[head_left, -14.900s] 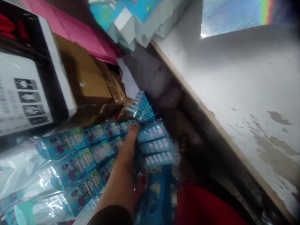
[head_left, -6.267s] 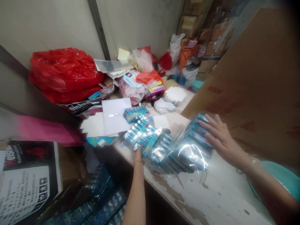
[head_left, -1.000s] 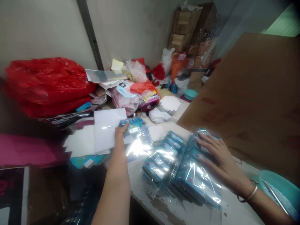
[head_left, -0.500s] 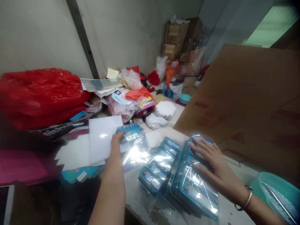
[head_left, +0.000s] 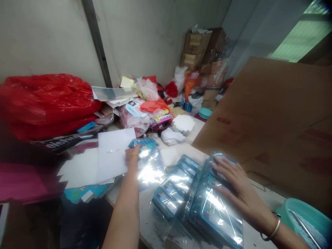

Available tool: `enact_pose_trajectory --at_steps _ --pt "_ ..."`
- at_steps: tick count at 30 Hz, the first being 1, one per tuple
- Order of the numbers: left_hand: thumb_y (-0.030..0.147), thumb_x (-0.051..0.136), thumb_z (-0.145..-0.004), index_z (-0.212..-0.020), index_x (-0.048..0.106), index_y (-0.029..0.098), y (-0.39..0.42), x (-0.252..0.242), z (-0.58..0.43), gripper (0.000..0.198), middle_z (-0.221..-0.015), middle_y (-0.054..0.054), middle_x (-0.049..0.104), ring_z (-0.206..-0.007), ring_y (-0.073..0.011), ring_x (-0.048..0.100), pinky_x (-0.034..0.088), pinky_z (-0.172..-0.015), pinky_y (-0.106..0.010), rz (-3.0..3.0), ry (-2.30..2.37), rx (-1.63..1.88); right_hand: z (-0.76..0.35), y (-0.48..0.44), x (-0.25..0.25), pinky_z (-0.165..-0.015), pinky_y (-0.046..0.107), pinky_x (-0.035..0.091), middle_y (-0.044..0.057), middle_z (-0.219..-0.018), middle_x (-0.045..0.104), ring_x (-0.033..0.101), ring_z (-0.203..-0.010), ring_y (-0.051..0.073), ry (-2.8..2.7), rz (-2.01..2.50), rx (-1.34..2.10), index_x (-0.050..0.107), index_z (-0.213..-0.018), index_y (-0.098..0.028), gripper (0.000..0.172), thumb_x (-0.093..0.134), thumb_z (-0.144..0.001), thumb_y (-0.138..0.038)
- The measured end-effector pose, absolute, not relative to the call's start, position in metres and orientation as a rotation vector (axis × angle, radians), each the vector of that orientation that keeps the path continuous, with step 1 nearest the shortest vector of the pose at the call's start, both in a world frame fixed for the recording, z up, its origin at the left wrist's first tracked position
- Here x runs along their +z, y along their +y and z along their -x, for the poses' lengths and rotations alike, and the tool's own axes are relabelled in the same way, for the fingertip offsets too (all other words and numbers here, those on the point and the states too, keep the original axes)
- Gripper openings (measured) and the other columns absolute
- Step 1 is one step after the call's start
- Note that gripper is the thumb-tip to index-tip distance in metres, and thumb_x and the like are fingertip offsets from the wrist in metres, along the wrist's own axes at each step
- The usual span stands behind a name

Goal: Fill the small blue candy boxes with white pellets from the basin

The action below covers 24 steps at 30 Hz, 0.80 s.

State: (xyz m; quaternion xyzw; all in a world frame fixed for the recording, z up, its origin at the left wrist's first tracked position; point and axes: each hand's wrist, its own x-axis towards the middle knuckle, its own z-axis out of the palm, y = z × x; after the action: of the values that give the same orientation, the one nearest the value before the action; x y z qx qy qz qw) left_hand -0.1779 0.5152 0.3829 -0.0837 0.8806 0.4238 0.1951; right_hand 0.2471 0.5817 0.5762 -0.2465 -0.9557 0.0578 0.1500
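Several blue packs [head_left: 219,221] lie under the spread right hand [head_left: 234,185]; the left hand [head_left: 132,154] touches another pack [head_left: 148,143], hold unclear.

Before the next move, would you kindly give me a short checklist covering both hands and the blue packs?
1. Left hand at the far blue pack: ok, it is at the pack's near left end.
2. Left hand's grip firm: cannot tell, some fingers are hidden.
3. Right hand on the larger wrapped stack: ok, fingers spread over its top.
4. Space between far pack and smaller stack uncovered: not ok, glossy clear film lies there.
5. Right forearm clear of the teal basin: cannot tell, they overlap in view.
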Motion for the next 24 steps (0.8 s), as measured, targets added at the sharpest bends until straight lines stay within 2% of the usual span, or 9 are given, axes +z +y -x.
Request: enact_pose_trajectory --at_steps 4,11,15,16,18,20,22,24 --pt "0.064 0.074 -0.044 -0.109 0.049 0.012 0.524 0.391 0.170 0.087 -0.122 -0.025 0.050 -0.115 -0.0422 0.048 0.041 -0.091 -0.052 0.308 2.556 1.155 -0.247 0.582 0.576 -0.109 0.066 0.022 0.004 -0.150 0.035 0.027 -0.140 0.033 -2.744 0.711 0.191 0.040 -0.139 -0.034 0.055 0.046 -0.089 -0.055" --pt "0.060 0.072 -0.046 -0.114 0.045 0.013 0.531 0.395 0.158 0.087 -0.130 -0.022 0.039 -0.120 -0.0388 0.040 0.037 -0.098 -0.052 0.185 2.674 1.160 -0.245 0.581 0.579 -0.110 0.065 0.020 0.004 -0.150 0.035 0.026 -0.140 0.033 -2.753 0.736 0.204 0.039 -0.140 -0.034 0.056 0.046 -0.089 -0.055" --pt "0.060 0.070 -0.052 -0.114 0.044 0.014 0.530 0.397 0.154 0.082 -0.144 -0.023 0.024 -0.134 -0.0427 0.023 0.028 -0.104 -0.057 0.021 2.755 1.145 -0.245 0.580 0.580 -0.111 0.064 0.019 0.004 -0.150 0.034 0.025 -0.140 0.032 -2.750 0.753 0.213 0.040 -0.140 -0.034 0.056 0.046 -0.089 -0.055" --pt "0.059 0.071 -0.051 -0.114 0.043 0.014 0.530 0.398 0.154 0.082 -0.145 -0.024 0.025 -0.135 -0.0430 0.022 0.029 -0.104 -0.057 -0.001 2.725 1.173 -0.244 0.579 0.580 -0.111 0.064 0.019 0.004 -0.150 0.034 0.025 -0.140 0.032 -2.750 0.755 0.215 0.040 -0.140 -0.034 0.056 0.046 -0.089 -0.055" --pt "0.055 0.075 -0.050 -0.117 0.041 0.014 0.529 0.400 0.155 0.086 -0.137 -0.024 0.039 -0.129 -0.0414 0.036 0.039 -0.098 -0.051 -0.007 2.597 1.257 -0.244 0.579 0.581 -0.111 0.064 0.019 0.004 -0.150 0.034 0.026 -0.140 0.032 -2.749 0.755 0.216 0.041 -0.140 -0.034 0.056 0.046 -0.089 -0.055" --pt "0.051 0.077 -0.049 -0.121 0.037 0.013 0.528 0.402 0.155 0.091 -0.120 -0.021 0.055 -0.111 -0.0365 0.055 0.048 -0.086 -0.043 0.034 2.466 1.333 -0.244 0.578 0.581 -0.111 0.064 0.019 0.004 -0.150 0.034 0.026 -0.140 0.031 -2.747 0.753 0.210 0.041 -0.139 -0.033 0.055 0.046 -0.089 -0.056" --pt "0.052 0.076 -0.051 -0.124 0.033 0.012 0.524 0.401 0.153 0.094 -0.111 -0.019 0.060 -0.097 -0.0339 0.062 0.052 -0.075 -0.041 0.112 2.412 1.355 -0.243 0.579 0.581 -0.111 0.064 0.019 0.003 -0.151 0.034 0.025 -0.140 0.031 -2.747 0.754 0.200 0.042 -0.139 -0.033 0.055 0.045 -0.089 -0.056" --pt "0.055 0.073 -0.054 -0.125 0.031 0.010 0.517 0.397 0.151 0.094 -0.112 -0.022 0.059 -0.094 -0.0349 0.062 0.052 -0.067 -0.041 0.230 2.369 1.420 -0.243 0.579 0.581 -0.111 0.064 0.020 0.003 -0.151 0.033 0.025 -0.141 0.031 -2.750 0.763 0.190 0.041 -0.139 -0.033 0.055 0.045 -0.089 -0.056"
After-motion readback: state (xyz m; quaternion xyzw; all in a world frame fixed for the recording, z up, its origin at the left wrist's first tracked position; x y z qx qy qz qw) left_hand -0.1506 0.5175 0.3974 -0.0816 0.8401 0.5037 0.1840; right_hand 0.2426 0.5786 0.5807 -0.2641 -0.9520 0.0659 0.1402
